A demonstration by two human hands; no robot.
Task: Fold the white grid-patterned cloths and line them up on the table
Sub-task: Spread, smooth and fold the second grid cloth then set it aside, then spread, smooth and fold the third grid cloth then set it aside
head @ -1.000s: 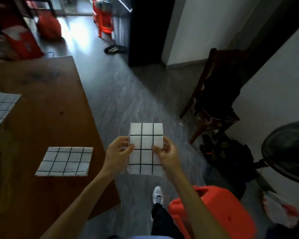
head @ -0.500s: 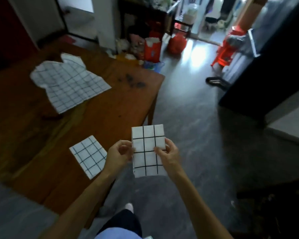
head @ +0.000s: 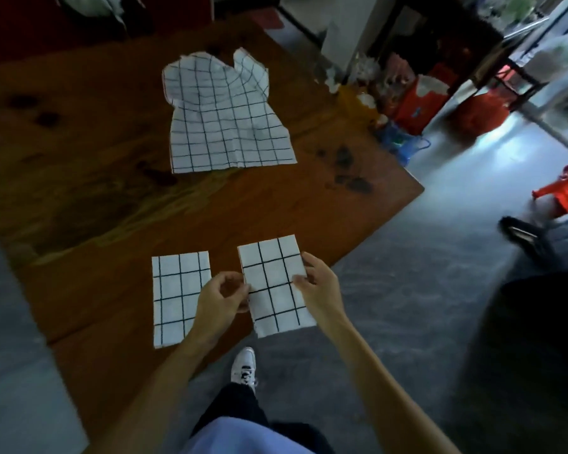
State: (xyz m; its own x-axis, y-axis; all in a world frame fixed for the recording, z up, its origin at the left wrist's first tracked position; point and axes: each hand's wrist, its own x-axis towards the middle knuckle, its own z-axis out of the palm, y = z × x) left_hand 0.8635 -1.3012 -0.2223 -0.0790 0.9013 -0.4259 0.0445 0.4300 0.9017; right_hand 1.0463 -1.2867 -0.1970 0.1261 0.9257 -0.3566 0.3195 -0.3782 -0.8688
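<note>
Head view | your left hand [head: 222, 298] and right hand [head: 317, 283] pinch the folded grid cloth [head: 276, 285] | lay it parallel beside the placed folded cloth [head: 177, 294], edges level.

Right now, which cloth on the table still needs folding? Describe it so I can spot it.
Start at the brown table and look to its far side. A large cloth lies spread out there, rumpled at its top edge. Unlike the small folded cloth at the near edge, it is wide, unfolded and shows many grid squares.
</note>
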